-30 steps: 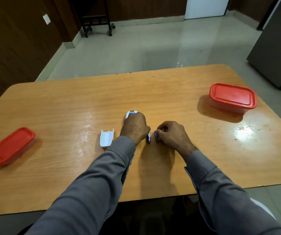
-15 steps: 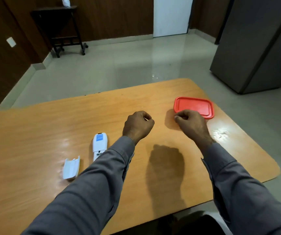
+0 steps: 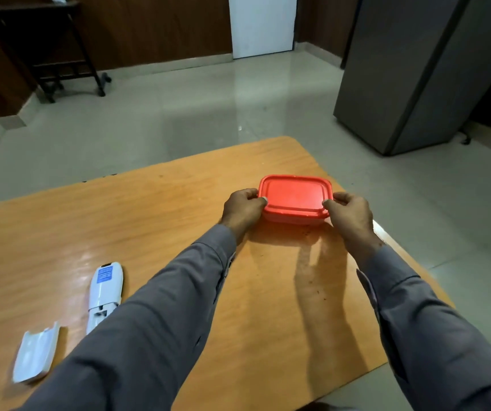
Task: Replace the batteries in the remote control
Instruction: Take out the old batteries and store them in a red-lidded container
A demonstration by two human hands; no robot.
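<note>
Near the table's far right corner stands a clear container with a red lid (image 3: 294,195). My left hand (image 3: 242,207) grips its left end, thumb on the lid's rim. My right hand (image 3: 349,213) grips its right end the same way. The lid sits on the container. No batteries show; I cannot tell whether either curled hand hides one. The white remote control (image 3: 105,289) lies face down at the left, its lower end partly behind my left sleeve. Its detached white battery cover (image 3: 35,353) lies beside it at the lower left.
The wooden table (image 3: 149,218) ends just beyond and to the right of the container. Past it is a tiled floor with a tall grey cabinet (image 3: 416,69) at the right and a dark wheeled stand (image 3: 45,48) at the back left.
My hands left the remote and the two batteries at the table's middle, closed into fists, moved right, and now grip the red-lidded container. My view turned right too.
</note>
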